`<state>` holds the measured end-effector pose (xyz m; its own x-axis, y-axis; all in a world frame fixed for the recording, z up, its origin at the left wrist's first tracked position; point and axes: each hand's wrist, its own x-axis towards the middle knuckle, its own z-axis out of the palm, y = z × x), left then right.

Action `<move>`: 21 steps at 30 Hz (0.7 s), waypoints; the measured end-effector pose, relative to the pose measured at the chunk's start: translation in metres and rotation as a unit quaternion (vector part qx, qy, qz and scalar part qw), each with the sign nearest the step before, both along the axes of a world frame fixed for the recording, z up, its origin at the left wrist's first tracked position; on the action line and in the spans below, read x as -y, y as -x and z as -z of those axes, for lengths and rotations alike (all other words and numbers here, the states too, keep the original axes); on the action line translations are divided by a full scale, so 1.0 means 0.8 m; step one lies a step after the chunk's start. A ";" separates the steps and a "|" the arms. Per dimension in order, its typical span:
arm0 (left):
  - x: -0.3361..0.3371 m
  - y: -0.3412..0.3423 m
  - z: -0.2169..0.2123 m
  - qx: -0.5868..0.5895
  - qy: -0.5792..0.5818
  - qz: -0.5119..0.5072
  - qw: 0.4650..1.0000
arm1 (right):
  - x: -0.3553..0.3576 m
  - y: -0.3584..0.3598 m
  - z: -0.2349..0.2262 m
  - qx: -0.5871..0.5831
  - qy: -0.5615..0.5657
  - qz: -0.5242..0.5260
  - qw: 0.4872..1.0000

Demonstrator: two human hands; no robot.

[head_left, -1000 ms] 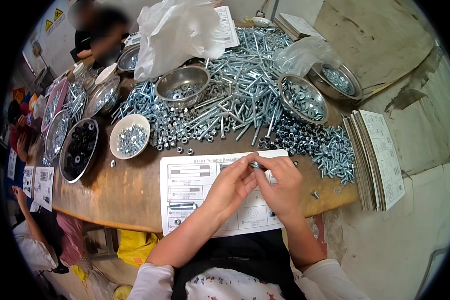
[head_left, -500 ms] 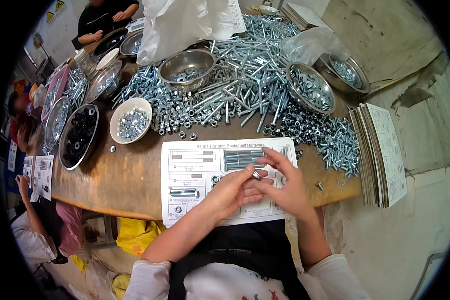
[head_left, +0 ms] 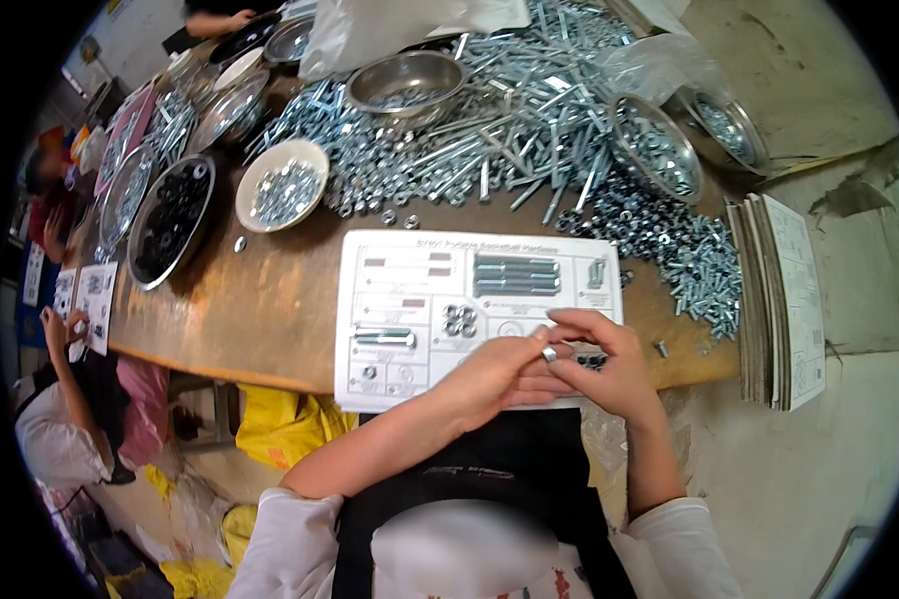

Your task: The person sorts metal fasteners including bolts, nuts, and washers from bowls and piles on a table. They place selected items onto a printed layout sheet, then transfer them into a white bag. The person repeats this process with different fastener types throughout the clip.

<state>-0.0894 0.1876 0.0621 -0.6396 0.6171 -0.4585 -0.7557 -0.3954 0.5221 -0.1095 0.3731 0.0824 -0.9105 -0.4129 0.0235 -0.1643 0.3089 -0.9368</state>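
Observation:
My left hand [head_left: 504,377] lies palm up over the right part of a printed card [head_left: 355,262]. Its thumb and fingers pinch a small shiny metal piece [head_left: 549,353], perhaps a washer; its exact kind is unclear. Close on the right, my right hand [head_left: 614,364] is curved with thumb and forefinger apart around the piece. On the card lie a row of long bolts [head_left: 515,277], two shorter bolts [head_left: 385,337], small bolts [head_left: 596,273], a cluster of nuts [head_left: 459,320] and a single nut [head_left: 370,372]. Dark nuts [head_left: 591,362] show partly beneath my right hand.
Behind the card spreads a heap of bolts [head_left: 529,100], with black-centred nuts [head_left: 634,225] and short bolts [head_left: 704,290] to the right. A white bowl [head_left: 315,205], steel bowls [head_left: 410,70] and a card stack [head_left: 794,299] stand around. Another person's hands [head_left: 65,327] are at left.
The view has shifted, so the table sits higher in the picture. My hands have moved toward the card's right side, uncovering the nuts and long bolts. The shiny piece stays in my left hand.

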 end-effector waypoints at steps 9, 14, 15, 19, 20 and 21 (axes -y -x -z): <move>0.004 -0.082 0.038 -0.021 -0.007 0.190 0.981 | -0.004 -0.045 0.031 -0.115 -0.142 0.032 0.983; 0.007 -0.083 0.035 -0.107 0.021 0.234 0.966 | 0.006 -0.031 0.049 -0.290 -0.275 -0.018 0.917; 0.009 -0.085 0.037 -0.111 0.017 0.231 0.966 | 0.008 -0.032 0.051 -0.292 -0.282 -0.021 0.914; 0.013 -0.086 0.046 -0.121 0.009 0.223 0.967 | 0.016 -0.033 0.048 -0.301 -0.313 -0.028 0.900; 0.014 -0.085 0.047 -0.122 0.009 0.220 0.968 | 0.018 -0.034 0.047 -0.304 -0.323 -0.030 0.896; 0.018 -0.084 0.046 -0.118 0.007 0.218 0.969 | 0.021 -0.036 0.046 -0.283 -0.343 -0.032 0.895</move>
<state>-0.0219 0.1734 0.0254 -0.4073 0.8467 -0.3423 -0.7082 -0.0562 0.7038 -0.0809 0.3559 0.0457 -0.8067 -0.5579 0.1952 -0.5908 0.7522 -0.2918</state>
